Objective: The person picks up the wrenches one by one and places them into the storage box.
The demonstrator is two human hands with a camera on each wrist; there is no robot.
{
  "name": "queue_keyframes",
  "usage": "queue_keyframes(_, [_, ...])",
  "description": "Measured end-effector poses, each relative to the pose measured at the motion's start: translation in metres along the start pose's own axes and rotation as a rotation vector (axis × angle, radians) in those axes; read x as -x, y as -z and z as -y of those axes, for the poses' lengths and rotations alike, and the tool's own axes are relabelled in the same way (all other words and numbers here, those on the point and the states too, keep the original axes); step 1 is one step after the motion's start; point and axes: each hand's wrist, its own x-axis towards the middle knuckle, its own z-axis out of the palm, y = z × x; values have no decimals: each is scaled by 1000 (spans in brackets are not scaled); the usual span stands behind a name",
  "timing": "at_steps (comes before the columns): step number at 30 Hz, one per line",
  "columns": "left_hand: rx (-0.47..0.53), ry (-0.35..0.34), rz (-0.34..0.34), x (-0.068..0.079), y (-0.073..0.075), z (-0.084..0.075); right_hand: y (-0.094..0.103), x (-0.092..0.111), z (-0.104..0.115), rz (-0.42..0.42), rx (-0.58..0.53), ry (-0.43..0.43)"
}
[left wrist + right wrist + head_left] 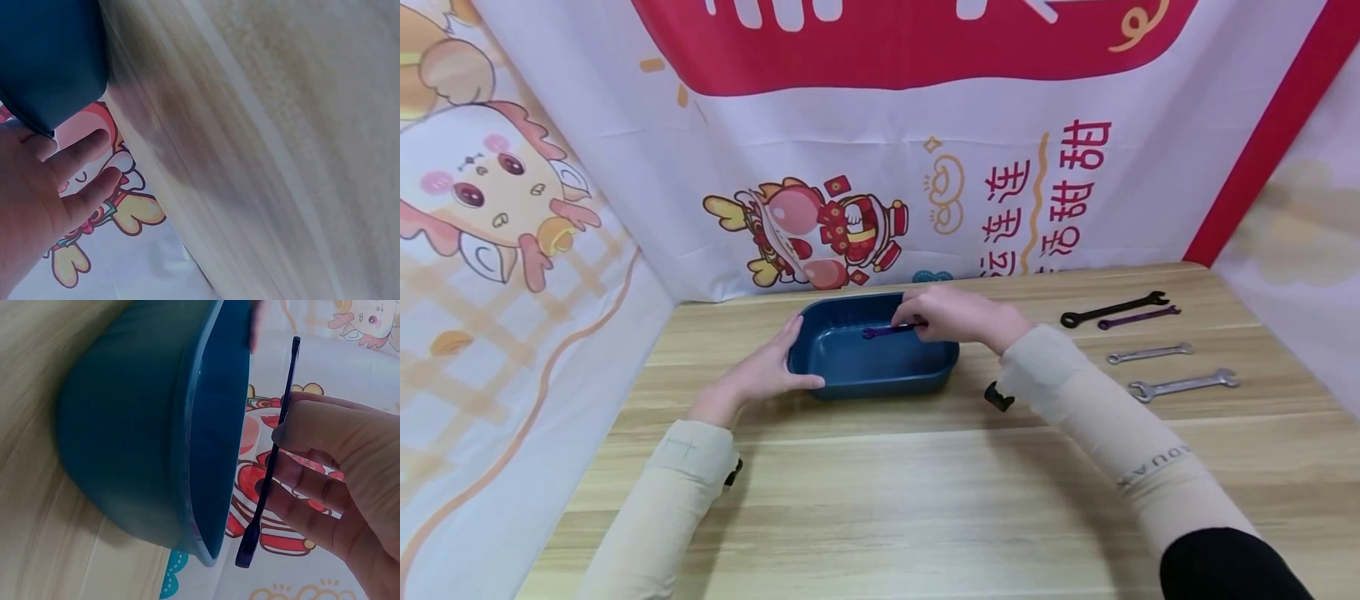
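Note:
A dark blue rectangular basin (880,385) stands at the back of the wooden table. My left hand (767,362) rests spread against its left end, thumb at the front corner and fingers along the far side. In the left wrist view the fingers (81,156) look fairly straight, and two are clear of the basin. Above the basin's opening, my right hand (951,315) pinches a slim purple wrench (891,330) between thumb and fingers. The right wrist view shows this wrench (267,481) just outside the rim line, apart from the basin, with both ends sticking out.
To the right lie a black combination wrench (1112,311), a smaller purple wrench (1138,317), a small silver wrench (1150,354) and a larger silver wrench (1183,385). A printed cloth (850,125) hangs behind the table (880,500), with more cloth at both sides.

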Motion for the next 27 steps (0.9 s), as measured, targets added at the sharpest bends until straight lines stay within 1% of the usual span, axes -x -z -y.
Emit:
queue_keyframes(6, [-14, 8, 2, 0, 1, 1, -5, -7, 3, 10, -45, -48])
queue_keyframes(10, [-13, 4, 0, -1, 2, 2, -12, -12, 4, 30, -91, -85])
queue_keyframes(13, [-9, 6, 3, -1, 2, 3, -18, -15, 5, 44, -103, -87])
queue_keyframes(18, [6, 12, 4, -2, 1, 3, -27, -21, 6, 45, -103, -75])
queue_keyframes(27, [15, 15, 0, -3, 1, 5, -43, -32, 2, 80, -139, -123])
